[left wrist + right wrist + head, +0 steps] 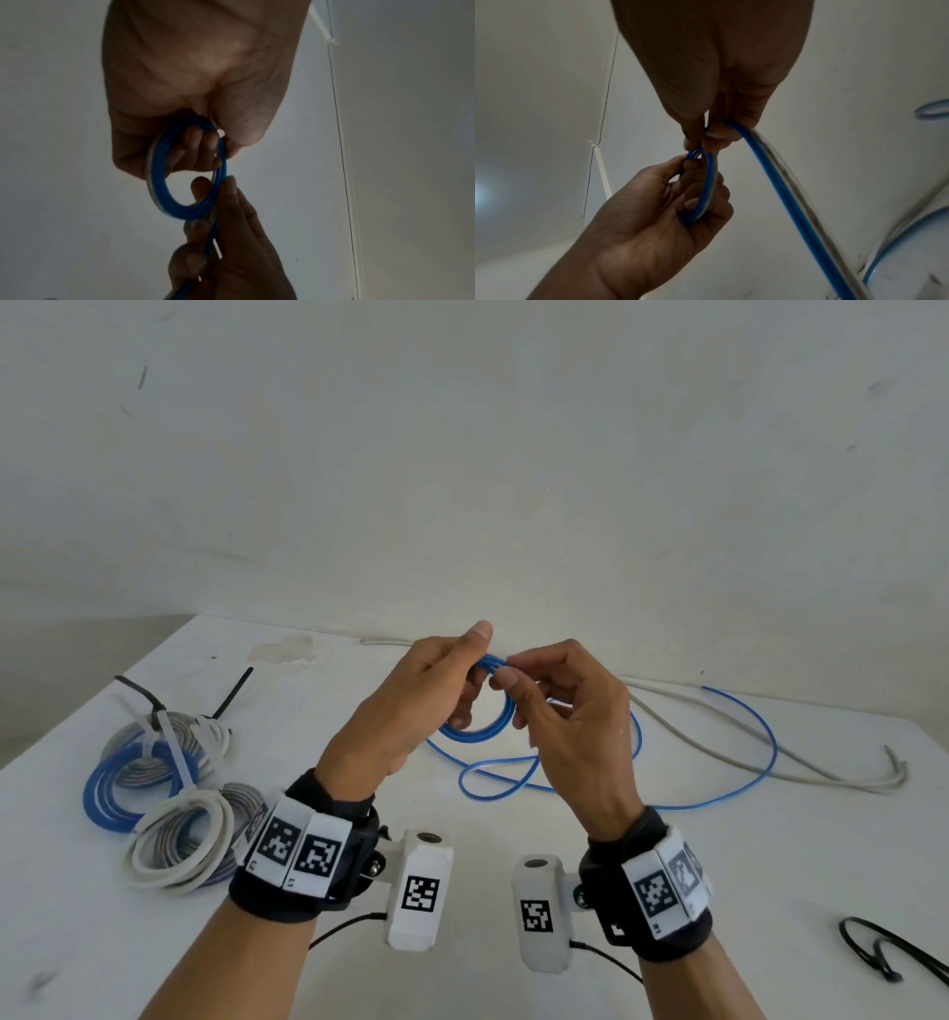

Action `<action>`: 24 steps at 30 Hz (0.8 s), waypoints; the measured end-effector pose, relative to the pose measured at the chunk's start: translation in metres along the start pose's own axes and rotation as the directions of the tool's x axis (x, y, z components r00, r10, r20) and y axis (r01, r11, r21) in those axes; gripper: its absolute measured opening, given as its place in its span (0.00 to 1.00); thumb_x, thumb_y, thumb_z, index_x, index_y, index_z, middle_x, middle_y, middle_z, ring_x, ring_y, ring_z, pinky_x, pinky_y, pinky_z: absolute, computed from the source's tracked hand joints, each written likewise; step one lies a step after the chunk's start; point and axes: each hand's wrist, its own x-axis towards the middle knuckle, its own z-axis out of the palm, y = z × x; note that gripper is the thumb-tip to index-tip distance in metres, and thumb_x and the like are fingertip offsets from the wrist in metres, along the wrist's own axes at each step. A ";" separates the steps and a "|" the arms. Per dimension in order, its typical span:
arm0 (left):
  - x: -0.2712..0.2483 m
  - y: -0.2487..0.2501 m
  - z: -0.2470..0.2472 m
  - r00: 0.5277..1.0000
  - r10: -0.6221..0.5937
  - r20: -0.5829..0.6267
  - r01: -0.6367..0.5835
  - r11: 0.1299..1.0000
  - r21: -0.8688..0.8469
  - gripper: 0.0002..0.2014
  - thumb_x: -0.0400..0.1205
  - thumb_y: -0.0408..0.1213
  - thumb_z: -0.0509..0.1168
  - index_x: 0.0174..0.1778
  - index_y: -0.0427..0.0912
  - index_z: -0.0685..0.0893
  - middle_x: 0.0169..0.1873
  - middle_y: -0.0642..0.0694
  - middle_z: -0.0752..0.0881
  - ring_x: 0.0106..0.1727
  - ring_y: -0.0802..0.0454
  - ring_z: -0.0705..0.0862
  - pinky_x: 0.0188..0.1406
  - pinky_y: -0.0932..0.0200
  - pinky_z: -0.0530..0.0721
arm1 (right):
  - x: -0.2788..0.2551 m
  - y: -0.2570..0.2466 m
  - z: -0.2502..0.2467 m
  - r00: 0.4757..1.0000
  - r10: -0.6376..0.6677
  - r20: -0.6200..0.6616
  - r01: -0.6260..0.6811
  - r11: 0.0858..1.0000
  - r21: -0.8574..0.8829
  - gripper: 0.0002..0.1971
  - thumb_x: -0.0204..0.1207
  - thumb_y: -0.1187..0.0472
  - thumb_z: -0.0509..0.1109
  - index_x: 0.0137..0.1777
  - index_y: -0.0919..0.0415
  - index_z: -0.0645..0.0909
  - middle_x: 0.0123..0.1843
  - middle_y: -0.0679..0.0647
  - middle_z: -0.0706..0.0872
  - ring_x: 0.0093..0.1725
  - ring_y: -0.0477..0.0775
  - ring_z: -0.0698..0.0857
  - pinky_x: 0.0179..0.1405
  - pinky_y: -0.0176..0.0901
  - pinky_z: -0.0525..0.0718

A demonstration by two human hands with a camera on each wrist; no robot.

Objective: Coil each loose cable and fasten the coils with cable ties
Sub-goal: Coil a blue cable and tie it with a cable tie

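I hold a small coil of blue plastic-sheathed cable [482, 711] up above the white table [513, 855], between my two hands. My left hand [411, 706] grips the coil: the fingers [195, 146] curl through the ring and the thumb presses on its top edge. My right hand [570, 726] pinches the same cable at the top of the coil, thumb and forefinger closed on the strand where it joins the loops. From that pinch the loose length of the cable runs away from the right hand, down to the table, where it lies in wide open curves to the right of my hands.

A loose grey cable [770, 752] lies on the table beside those blue curves, reaching toward the far right edge. On the left of the table sits a pile of finished coils [169, 788], blue, grey and white, bound with white and black cable ties. Near the right front corner lie black cable ties [883, 952], well apart from my hands.
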 end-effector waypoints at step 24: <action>-0.003 0.004 -0.004 0.986 -0.108 0.130 0.113 0.993 -0.034 0.20 0.92 0.45 0.55 0.38 0.38 0.80 0.26 0.48 0.64 0.22 0.55 0.63 0.34 0.57 0.81 | 0.003 0.003 -0.008 0.979 -0.174 0.102 0.194 0.948 -0.253 0.13 0.83 0.70 0.71 0.60 0.56 0.91 0.46 0.44 0.92 0.43 0.48 0.86 0.40 0.27 0.74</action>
